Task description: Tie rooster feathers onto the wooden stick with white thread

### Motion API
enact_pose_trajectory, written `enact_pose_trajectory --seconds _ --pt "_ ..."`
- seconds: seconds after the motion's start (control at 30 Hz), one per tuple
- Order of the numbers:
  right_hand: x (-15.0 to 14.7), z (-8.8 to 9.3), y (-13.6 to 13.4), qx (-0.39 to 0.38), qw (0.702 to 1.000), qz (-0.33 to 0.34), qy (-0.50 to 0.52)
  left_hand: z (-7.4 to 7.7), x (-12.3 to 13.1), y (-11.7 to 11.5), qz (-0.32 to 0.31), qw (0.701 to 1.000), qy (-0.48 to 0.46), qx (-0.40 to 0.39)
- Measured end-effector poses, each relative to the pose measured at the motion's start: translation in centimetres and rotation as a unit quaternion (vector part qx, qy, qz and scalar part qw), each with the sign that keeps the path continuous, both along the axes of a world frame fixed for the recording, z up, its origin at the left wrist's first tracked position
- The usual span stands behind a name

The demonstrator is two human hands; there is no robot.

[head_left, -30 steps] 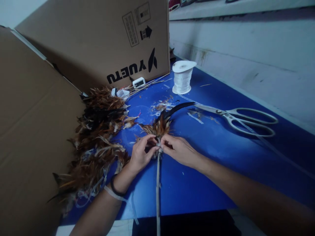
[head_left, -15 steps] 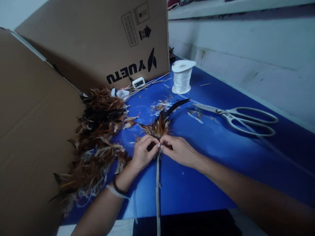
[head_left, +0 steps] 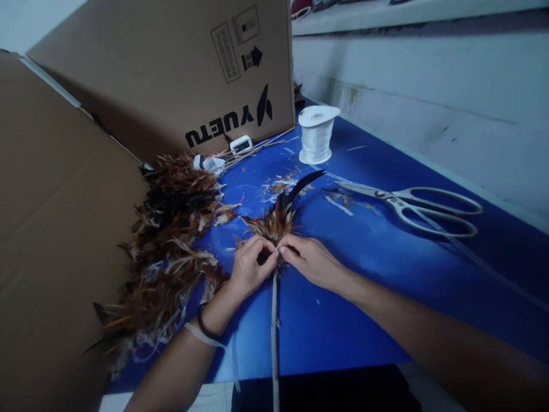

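Observation:
Both my hands meet at the base of a bunch of brown feathers (head_left: 274, 224) on a thin stick (head_left: 275, 337), from which one long black feather curves up to the right. My left hand (head_left: 252, 262) pinches with thumb and forefinger at a small bit of white ribbon where feathers and stick join. From the other side, my right hand (head_left: 309, 258) pinches the same spot, its fingertips almost touching the left ones. The fingertips hide most of the ribbon. A black band and a loose white strip go round my left wrist.
Piled feathers (head_left: 171, 240) lie at left beside a large cardboard box (head_left: 171, 68). Behind the hands stand a spool of white ribbon (head_left: 317, 137) and a small white device (head_left: 241, 145). Metal scissors (head_left: 407, 207) lie at right on the blue table (head_left: 343, 337), with scraps around.
My fingertips have drawn slightly closer together, and less of the white ribbon shows between them. The feather bunch's black tip has shifted a little left. Otherwise things look the same.

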State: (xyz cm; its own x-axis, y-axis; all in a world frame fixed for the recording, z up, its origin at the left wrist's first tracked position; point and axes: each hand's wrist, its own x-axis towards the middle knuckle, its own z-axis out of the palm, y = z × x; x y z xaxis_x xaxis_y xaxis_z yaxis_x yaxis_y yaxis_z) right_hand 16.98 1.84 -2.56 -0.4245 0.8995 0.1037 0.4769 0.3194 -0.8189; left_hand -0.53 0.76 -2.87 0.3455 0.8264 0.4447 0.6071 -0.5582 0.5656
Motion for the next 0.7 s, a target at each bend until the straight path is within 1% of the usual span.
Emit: enact_pose_trajectory --seconds 0.13,0.3,0.53,0.7 --pt "0.05 0.1 0.0 -0.006 1.0 0.009 0.008 -0.04 0.0 0.02 0.001 1.0 -0.004 0.001" --pt "0.04 0.08 0.0 0.008 1.0 0.013 0.018 -0.03 0.06 0.05 -0.006 1.0 0.002 0.005" --pt "-0.02 -0.2 0.1 0.004 1.0 0.001 0.013 0.16 0.01 -0.04 -0.002 0.999 -0.023 -0.035" --pt "-0.04 -0.38 0.06 -0.007 1.0 -0.004 0.018 0.19 -0.03 0.0 0.005 0.999 -0.028 -0.033"
